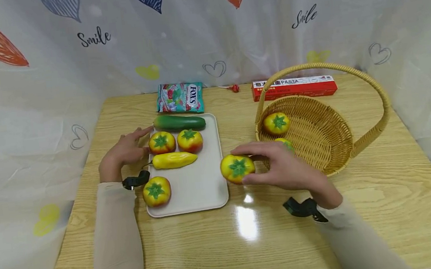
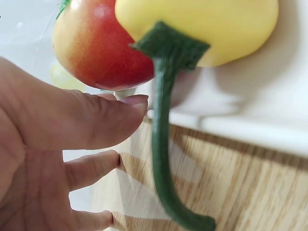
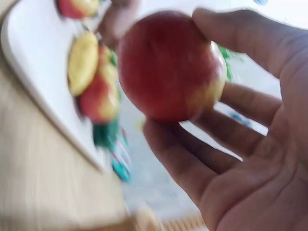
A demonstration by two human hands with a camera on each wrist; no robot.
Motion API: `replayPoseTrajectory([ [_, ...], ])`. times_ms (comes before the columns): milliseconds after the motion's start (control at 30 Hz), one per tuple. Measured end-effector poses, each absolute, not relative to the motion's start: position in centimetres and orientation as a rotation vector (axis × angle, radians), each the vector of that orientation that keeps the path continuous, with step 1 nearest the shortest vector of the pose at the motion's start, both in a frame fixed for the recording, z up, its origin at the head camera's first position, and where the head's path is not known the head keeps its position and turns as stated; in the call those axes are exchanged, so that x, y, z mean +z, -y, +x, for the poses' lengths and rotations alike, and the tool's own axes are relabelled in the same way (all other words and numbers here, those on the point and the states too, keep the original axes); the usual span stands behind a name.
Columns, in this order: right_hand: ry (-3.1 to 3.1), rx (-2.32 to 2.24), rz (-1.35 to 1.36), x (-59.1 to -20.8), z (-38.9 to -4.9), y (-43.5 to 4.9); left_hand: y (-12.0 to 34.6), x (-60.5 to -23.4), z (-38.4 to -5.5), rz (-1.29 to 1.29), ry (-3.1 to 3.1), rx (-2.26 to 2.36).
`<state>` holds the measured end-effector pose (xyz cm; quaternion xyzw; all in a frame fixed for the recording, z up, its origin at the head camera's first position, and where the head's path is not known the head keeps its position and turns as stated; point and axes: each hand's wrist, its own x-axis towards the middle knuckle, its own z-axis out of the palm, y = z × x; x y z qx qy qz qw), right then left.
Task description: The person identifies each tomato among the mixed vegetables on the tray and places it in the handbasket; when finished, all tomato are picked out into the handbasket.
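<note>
My right hand (image 1: 278, 165) holds a yellow-and-red tomato (image 1: 237, 168) with a green star-shaped calyx, thumb on one side and fingers on the other. It is just off the right edge of the white tray (image 1: 201, 188); the right wrist view shows its red underside. My left hand (image 1: 128, 150) lies at the tray's left edge, its thumb close to the rim and its fingers extended, holding nothing. On the tray lie a green cucumber-like vegetable (image 1: 179, 123), a yellow pepper (image 1: 174, 160) with a curved stem, and three tomatoes (image 1: 157, 191).
Right of the tray stands a wicker basket (image 1: 343, 132) with a tall handle; a tomato (image 1: 276, 123) and part of another (image 1: 285, 144) show inside. Along the back are a FOX'S candy bag (image 1: 180, 98), a red lollipop (image 1: 235, 88) and a red pasta box (image 1: 298, 92).
</note>
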<state>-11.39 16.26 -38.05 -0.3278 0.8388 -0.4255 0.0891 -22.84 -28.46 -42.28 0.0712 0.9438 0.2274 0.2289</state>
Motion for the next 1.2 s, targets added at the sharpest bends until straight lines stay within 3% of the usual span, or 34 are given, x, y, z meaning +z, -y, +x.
replayPoseTrajectory([
  [300, -2.706, -1.242, -0.75, -36.8, -9.3, -25.8, 28.5, -42.5, -22.9, 0.184, -2.586, 0.624],
  [500, -2.77, -1.145, -0.591, -37.1, -8.4, -29.0, 28.6, -42.6, -23.0, 0.199, -2.588, 0.638],
  [767, -2.789, -0.948, -0.562, -38.0, -9.0, -29.9, 28.5, -42.6, -22.9, 0.206, -2.595, 0.637],
  [1200, -2.687, -1.082, -0.566, -40.4, -11.3, -27.5, 28.4, -42.2, -22.5, 0.206, -2.599, 0.636],
])
